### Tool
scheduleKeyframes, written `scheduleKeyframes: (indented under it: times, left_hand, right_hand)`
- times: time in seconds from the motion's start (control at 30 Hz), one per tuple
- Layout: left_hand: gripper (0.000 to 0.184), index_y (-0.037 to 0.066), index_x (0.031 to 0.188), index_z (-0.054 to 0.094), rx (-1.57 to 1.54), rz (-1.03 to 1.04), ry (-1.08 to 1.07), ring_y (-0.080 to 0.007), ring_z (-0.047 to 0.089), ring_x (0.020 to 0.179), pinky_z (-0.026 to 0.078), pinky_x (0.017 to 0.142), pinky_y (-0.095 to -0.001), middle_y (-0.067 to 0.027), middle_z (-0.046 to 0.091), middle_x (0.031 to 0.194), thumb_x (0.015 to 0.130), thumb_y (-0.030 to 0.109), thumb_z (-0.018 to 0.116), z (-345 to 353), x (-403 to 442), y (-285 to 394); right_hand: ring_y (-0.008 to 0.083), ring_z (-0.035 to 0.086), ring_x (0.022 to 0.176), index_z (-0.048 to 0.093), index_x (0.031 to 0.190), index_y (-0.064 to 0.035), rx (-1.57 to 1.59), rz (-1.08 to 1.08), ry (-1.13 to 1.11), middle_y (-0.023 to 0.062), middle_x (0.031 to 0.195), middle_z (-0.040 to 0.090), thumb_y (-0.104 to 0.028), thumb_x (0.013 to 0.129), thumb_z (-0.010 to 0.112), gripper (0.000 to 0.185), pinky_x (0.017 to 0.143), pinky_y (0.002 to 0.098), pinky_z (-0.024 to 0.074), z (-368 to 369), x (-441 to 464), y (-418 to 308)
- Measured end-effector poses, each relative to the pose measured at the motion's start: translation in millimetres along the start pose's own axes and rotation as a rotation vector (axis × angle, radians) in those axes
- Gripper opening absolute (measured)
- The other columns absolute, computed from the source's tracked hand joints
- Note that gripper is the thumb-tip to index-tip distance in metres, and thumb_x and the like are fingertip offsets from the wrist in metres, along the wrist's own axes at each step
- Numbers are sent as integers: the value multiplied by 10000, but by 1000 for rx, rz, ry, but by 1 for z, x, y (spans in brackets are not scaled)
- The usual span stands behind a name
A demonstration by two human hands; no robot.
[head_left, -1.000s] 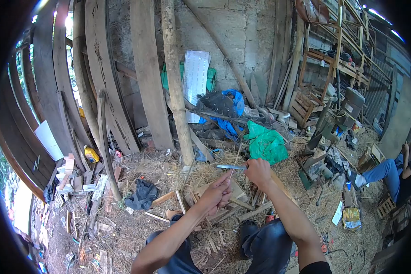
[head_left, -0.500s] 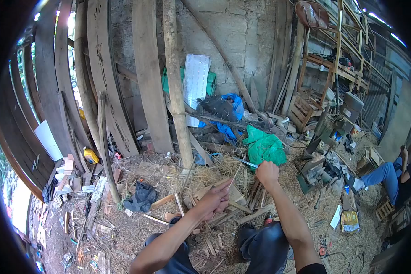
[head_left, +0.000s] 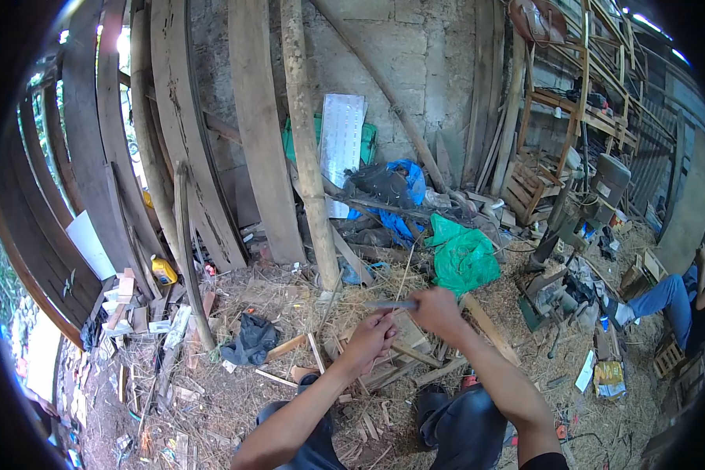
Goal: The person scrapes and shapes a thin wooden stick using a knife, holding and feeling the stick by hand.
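My right hand [head_left: 439, 315] is closed on the handle of a knife [head_left: 390, 304], whose blade points left, just above my other hand. My left hand [head_left: 370, 343] is closed round a thin wooden strip [head_left: 406, 270], which slants up and away past the blade. The blade and strip cross or nearly so; whether they touch I cannot tell. Below both hands, pieces of wood [head_left: 415, 356] lie on the shaving-strewn ground between my legs.
A green plastic bag [head_left: 464, 254] lies ahead, by a blue tarp [head_left: 403, 184]. A wooden pole [head_left: 309, 172] stands in front. To the left are a dark cloth or bag [head_left: 251, 341] and a yellow bottle [head_left: 164, 271]. Another person's leg [head_left: 658, 305] shows at right.
My right hand has come down and left with the knife, nearer my left hand. The blade now lies almost level over the left fingers. The view has shifted slightly.
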State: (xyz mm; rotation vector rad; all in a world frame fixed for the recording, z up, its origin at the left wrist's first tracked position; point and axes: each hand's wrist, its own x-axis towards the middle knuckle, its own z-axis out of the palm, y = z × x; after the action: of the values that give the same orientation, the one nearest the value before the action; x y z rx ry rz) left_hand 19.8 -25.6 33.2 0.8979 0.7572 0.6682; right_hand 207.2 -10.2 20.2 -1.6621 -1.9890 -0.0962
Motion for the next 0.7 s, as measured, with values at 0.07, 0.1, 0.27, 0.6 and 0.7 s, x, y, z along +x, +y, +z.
scheduleKeyframes:
  times: [0.07, 0.1, 0.27, 0.6, 0.7]
  left_hand:
    - [390, 119, 1342, 396, 32, 27, 3, -18, 263, 474, 196, 403, -171, 45, 373, 706, 965, 208, 437, 0, 2, -4]
    - [375, 118, 1328, 419, 58, 55, 7, -17, 264, 478, 195, 408, -170, 48, 371, 707, 965, 212, 438, -1, 2, -5]
    - [357, 107, 1307, 448, 105, 132, -43, -20, 263, 476, 197, 412, -173, 47, 362, 707, 967, 215, 435, -5, -2, -8]
    - [358, 89, 1314, 442, 27, 69, -78, -23, 257, 479, 200, 411, -174, 47, 341, 707, 974, 198, 414, -4, -7, 2]
    - [359, 91, 1319, 434, 29, 22, -82, -22, 255, 475, 198, 409, -173, 46, 339, 703, 978, 200, 405, -1, -4, -1]
  right_hand:
    - [328, 639, 653, 707, 771, -120, -50, 22, -45, 163, 699, 642, -183, 713, 620, 122, 610, 427, 516, 9, 4, -12]
    - [324, 639, 651, 706, 763, -118, -102, 41, -93, 154, 684, 638, -177, 709, 620, 118, 607, 419, 515, 13, 4, -14]
    - [323, 631, 623, 705, 753, -116, -129, 191, -17, 151, 651, 630, -176, 699, 623, 116, 600, 421, 510, 18, 9, 16]
    - [315, 638, 631, 709, 753, -116, -103, 159, -53, 161, 667, 637, -176, 737, 582, 142, 609, 418, 511, 7, 8, 3]
    - [331, 644, 665, 707, 778, -92, -159, 218, -57, 179, 736, 649, -170, 747, 573, 158, 614, 419, 515, 9, 8, 20]
